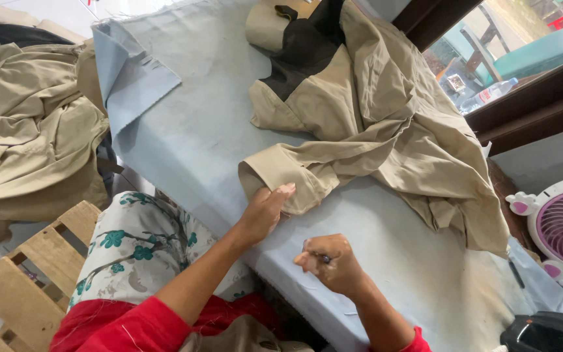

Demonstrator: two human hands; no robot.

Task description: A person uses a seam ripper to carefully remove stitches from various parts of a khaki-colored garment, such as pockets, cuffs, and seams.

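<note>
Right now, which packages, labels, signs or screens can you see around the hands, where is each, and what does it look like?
Plastic bottle: lying on the ledge beyond the window frame, upper right; clear, with a pale label band whose print is too small to make out.
Small patterned packet or card: just left of the bottle; squarish, dark and white.
No signs or screens visible.
Neither the left hand on the khaki garment's cuff nor the right hand touches any package.

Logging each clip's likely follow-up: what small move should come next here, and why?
Probably bring the right hand across to the khaki sleeve cuff. The left hand already pinches the cuff's edge on the grey table cover, while the right is a closed fist apart from it.
</note>
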